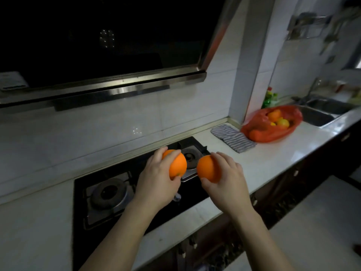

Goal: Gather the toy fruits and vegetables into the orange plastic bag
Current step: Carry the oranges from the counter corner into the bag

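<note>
Head view shows your left hand (pixel 156 174) wrapped around one toy orange (pixel 178 165) and your right hand (pixel 226 174) around another (pixel 208 169), both over the stove (pixel 101 194). They look light, rigid and smooth, so cup them round the middle; the orange plastic bag (pixel 271 132) lies open on the counter (pixel 273 159) to your right, well apart.

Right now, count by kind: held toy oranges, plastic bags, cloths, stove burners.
Held toy oranges: 2, one in the left hand, one in the right hand
Orange plastic bag: 1
Striped cloth: 1
Stove burners: 2
Total: 6
</note>
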A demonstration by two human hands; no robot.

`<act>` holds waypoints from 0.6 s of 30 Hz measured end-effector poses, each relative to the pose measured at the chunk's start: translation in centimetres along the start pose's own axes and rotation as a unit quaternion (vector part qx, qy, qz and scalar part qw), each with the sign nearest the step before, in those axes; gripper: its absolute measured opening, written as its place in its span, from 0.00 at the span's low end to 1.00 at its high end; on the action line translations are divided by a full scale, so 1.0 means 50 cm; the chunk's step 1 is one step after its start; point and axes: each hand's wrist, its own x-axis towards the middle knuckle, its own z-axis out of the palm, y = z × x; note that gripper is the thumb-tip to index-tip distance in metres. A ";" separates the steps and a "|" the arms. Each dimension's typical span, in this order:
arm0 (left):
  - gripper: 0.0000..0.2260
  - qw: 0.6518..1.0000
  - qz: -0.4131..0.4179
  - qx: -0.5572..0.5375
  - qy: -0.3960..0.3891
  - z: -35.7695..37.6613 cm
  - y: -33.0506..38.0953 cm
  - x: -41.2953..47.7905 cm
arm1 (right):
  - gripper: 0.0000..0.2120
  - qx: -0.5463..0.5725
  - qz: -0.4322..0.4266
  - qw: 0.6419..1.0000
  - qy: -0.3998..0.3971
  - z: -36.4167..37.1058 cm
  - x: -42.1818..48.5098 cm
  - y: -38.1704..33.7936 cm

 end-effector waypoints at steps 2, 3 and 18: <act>0.32 1.000 0.005 -0.001 -0.004 0.064 0.056 0.039 | 0.34 0.001 0.009 1.000 0.004 -0.040 0.030 0.074; 0.32 1.000 0.006 -0.004 -0.008 0.094 0.084 0.060 | 0.35 -0.003 0.012 1.000 0.004 -0.061 0.044 0.111; 0.31 0.993 0.058 -0.058 -0.091 0.464 0.387 0.352 | 0.37 -0.067 0.116 0.991 0.008 -0.289 0.238 0.519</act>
